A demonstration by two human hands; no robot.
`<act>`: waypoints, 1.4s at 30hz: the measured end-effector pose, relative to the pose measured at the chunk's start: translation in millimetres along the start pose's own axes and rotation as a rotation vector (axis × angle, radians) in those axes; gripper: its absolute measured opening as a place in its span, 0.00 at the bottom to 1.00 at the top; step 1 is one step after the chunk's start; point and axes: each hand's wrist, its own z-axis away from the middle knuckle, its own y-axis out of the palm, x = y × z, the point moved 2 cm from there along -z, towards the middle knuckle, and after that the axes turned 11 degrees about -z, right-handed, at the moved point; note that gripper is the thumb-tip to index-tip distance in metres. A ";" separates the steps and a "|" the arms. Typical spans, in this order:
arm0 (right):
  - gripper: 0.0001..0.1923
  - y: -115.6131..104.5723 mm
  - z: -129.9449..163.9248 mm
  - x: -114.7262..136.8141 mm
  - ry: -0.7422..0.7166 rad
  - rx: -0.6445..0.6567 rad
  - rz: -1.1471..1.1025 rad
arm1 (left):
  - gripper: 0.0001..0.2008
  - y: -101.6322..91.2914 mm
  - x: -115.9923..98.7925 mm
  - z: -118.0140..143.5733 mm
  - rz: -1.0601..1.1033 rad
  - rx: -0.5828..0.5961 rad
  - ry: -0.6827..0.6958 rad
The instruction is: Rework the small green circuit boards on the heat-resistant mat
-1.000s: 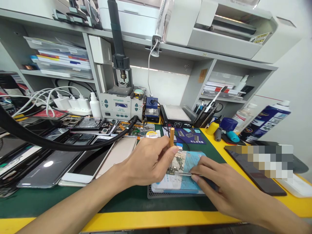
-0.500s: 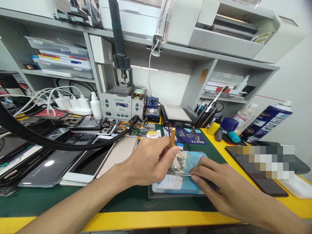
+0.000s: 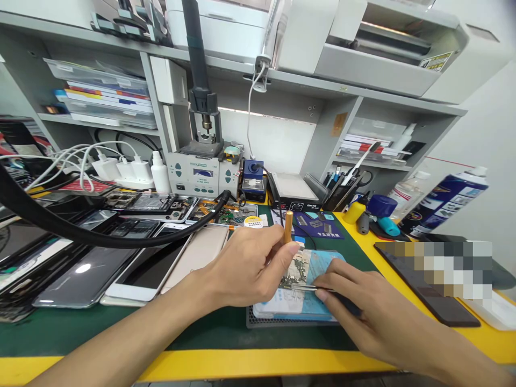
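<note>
Here a small circuit board (image 3: 297, 270) lies on a light blue pad (image 3: 318, 301), which rests on a dark gridded mat (image 3: 258, 324) over the green bench cover (image 3: 121, 328), near the yellow front edge. The left hand (image 3: 250, 269) is closed around a brass-coloured tool handle (image 3: 288, 227), holding it upright over the board; its tip is hidden behind the fingers. The right hand (image 3: 363, 306) pinches slim metal tweezers (image 3: 300, 287), whose points reach the board's lower edge. The two hands sit close together, just apart.

Left of the board lie several phones (image 3: 133, 274), screens up. Behind it stands a grey rework station (image 3: 203, 174), its black hose (image 3: 80, 234) curving across the phones. To the right stand a blue spray can (image 3: 443, 201) and a pot of tools (image 3: 341, 193).
</note>
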 end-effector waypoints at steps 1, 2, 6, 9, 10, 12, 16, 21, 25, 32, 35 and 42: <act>0.11 0.3 -0.3 0.4 0.000 0.004 0.005 | 0.14 0.0 0.2 -0.1 0.000 0.000 0.000; 0.11 0.5 -0.4 0.7 0.000 0.007 0.009 | 0.14 0.1 0.3 -0.1 0.000 0.000 -0.001; 0.11 1.1 -1.5 1.5 -0.008 0.000 0.022 | 0.14 0.6 0.5 -0.1 -0.001 0.002 -0.001; 0.11 1.0 -3.4 2.4 -0.027 -0.009 0.042 | 0.13 0.6 0.2 -0.4 0.000 -0.003 0.004; 0.11 0.9 -4.0 2.7 -0.031 -0.009 0.048 | 0.13 0.7 0.2 -0.5 0.001 -0.004 0.005; 0.11 0.7 -4.6 3.2 -0.037 -0.012 0.058 | 0.13 0.9 0.6 -0.7 0.002 -0.006 0.009; 0.11 0.7 -3.6 3.8 -0.043 -0.014 0.063 | 0.12 1.7 2.0 -0.5 0.002 -0.005 0.013; 0.11 1.0 -2.1 3.9 -0.034 -0.009 0.057 | 0.12 1.5 2.1 1.2 -0.003 -0.001 0.006; 0.11 0.9 -1.9 3.9 -0.041 -0.012 0.059 | 0.12 1.4 1.6 2.0 0.004 0.006 0.005; 0.11 2.9 1.1 0.6 -0.033 -0.037 0.024 | 0.12 1.8 2.4 -1.3 0.003 0.013 -0.003; 0.10 2.6 1.3 0.3 -0.038 -0.053 0.009 | 0.12 1.8 2.3 -1.1 0.000 0.012 -0.002; 0.10 -0.4 1.6 -1.2 -0.011 -0.057 0.030 | 0.11 1.9 2.5 -0.3 -0.002 0.010 0.001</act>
